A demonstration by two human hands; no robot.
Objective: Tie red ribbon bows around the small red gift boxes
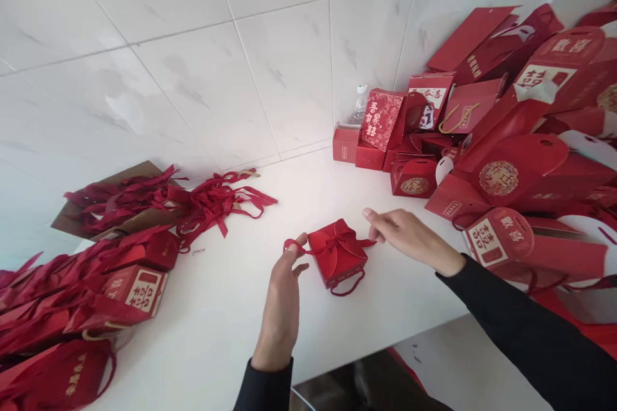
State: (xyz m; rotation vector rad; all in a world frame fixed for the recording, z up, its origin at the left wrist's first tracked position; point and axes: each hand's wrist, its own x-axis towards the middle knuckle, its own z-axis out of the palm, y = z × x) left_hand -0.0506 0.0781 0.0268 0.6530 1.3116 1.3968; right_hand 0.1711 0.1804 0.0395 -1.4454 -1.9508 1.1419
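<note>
A small red gift box [337, 255] with petal-shaped top flaps sits on the white table [231, 314] in front of me. A red ribbon [295, 245] runs across its top and out to both sides. My left hand [282, 305] pinches the ribbon's left end just left of the box. On the box's right, my right hand [409, 239] pinches the other end, its index finger stretched out. A thin red cord loop hangs at the box's near side.
A heap of loose red ribbons [212, 202] lies on brown cardboard at the left, with red bags and boxes [96, 298] stacked nearer. Many red gift boxes [511, 167] pile up at the right against the tiled wall. A clear plastic bottle [359, 103] stands behind them.
</note>
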